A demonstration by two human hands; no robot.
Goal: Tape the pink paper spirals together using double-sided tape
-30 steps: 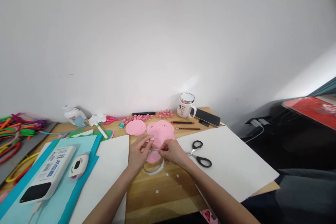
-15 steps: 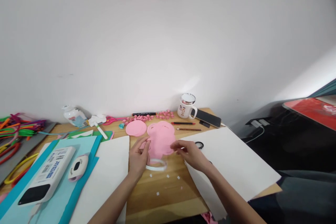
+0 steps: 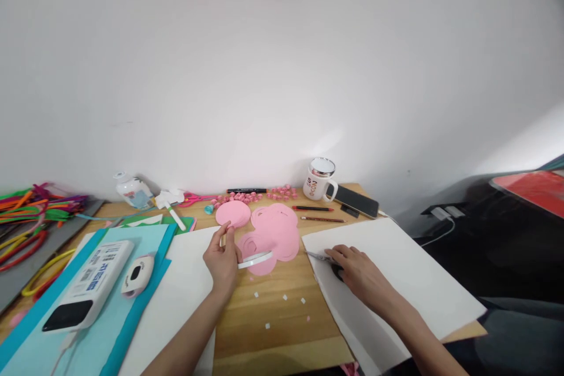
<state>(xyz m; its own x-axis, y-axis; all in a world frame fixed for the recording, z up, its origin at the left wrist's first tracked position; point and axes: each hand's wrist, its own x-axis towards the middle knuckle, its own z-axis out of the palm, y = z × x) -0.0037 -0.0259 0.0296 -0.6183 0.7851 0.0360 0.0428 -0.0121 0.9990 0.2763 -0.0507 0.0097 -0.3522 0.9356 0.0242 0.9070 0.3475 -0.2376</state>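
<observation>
My left hand (image 3: 222,259) is closed on a thin white tape roll (image 3: 256,259), which shows edge-on beside the pink paper shapes. Pink paper circles (image 3: 277,229) lie overlapped in front of me, and a smaller stack of pink circles (image 3: 233,213) rests just behind my left fingers. On the white paper at the right, my right hand (image 3: 359,276) has its fingers over a pair of scissors (image 3: 318,257). The blades point left and part of a black handle shows under the hand. Small white scraps (image 3: 267,326) are scattered on the wooden table.
A mug (image 3: 319,181), a phone (image 3: 355,200) and two pencils (image 3: 324,219) stand or lie at the back right. Pink beads (image 3: 247,197) line the wall side. A white device (image 3: 90,285) rests on blue sheets (image 3: 112,305) at the left, near colourful pipe cleaners (image 3: 44,211).
My right hand has moved right and down from the pink circles onto the scissors. My left hand has moved slightly left and up, and the tape roll has turned edge-on.
</observation>
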